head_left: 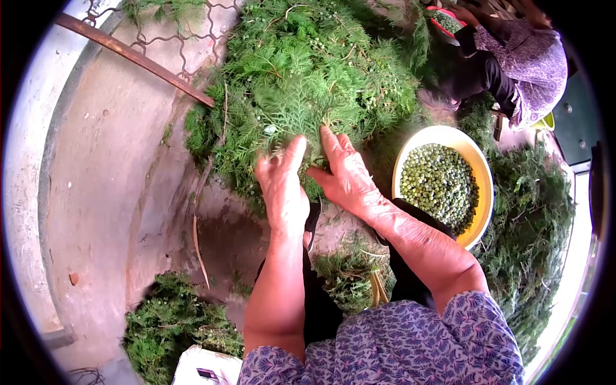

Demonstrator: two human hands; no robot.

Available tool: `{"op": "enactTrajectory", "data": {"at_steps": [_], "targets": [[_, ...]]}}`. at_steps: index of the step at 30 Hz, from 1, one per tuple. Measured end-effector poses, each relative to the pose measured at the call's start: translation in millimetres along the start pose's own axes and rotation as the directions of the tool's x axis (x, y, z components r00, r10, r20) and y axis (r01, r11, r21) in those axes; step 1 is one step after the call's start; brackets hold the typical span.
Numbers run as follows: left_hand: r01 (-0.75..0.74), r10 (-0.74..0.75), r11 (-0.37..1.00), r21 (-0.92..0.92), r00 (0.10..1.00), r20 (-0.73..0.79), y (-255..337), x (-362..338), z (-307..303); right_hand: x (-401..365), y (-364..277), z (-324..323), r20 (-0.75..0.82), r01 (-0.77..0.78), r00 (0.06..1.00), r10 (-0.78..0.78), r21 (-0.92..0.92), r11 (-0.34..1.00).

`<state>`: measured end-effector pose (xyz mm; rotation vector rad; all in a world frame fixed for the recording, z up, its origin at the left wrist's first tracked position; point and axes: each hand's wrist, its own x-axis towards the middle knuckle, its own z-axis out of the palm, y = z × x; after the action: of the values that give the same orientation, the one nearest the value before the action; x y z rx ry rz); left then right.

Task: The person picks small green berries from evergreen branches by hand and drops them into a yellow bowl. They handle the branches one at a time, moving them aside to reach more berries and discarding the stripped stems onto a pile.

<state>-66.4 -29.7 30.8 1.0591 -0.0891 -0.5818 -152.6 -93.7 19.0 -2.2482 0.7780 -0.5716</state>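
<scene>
In front of me is a large heap of green conifer branches [359,70], with feathery, scale-like leaves. My left hand [280,186] is closed round the lower end of a leafy conifer sprig [295,119], its thumb along the near side and its other fingers mostly hidden. A pale round berry [269,129] shows on this sprig, just beyond the fingers. My right hand [346,170] is beside it, index finger reaching to the sprig's right edge and thumb spread away from it. Its palm side is hidden. The sprig's tips look blurred.
A yellow basin [482,215] with many green berries [439,186] stands by my right forearm. More branches lie in piles at right [526,224] and lower left [173,314]. Another person [526,64] sits at upper right near a red-rimmed bowl [444,21]. A rusty bar [138,58] crosses upper left.
</scene>
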Motion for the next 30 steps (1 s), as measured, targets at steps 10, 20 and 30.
{"op": "enactTrajectory", "data": {"at_steps": [10,20,30], "targets": [[-0.234,0.214,0.964,0.129,0.965,0.150,9,3,-1,7,-13,-40,-0.338,0.287,0.929,-0.148,0.407,0.867],[-0.534,0.229,0.607,0.589,0.827,0.514,8,-10,1,17,-5,-31,-0.309,0.319,0.924,-0.223,0.304,0.898],[0.105,-0.092,0.992,-0.070,0.981,0.173,20,1,-3,-5,21,-99,-0.087,-0.215,0.917,0.389,0.713,0.667]]}}
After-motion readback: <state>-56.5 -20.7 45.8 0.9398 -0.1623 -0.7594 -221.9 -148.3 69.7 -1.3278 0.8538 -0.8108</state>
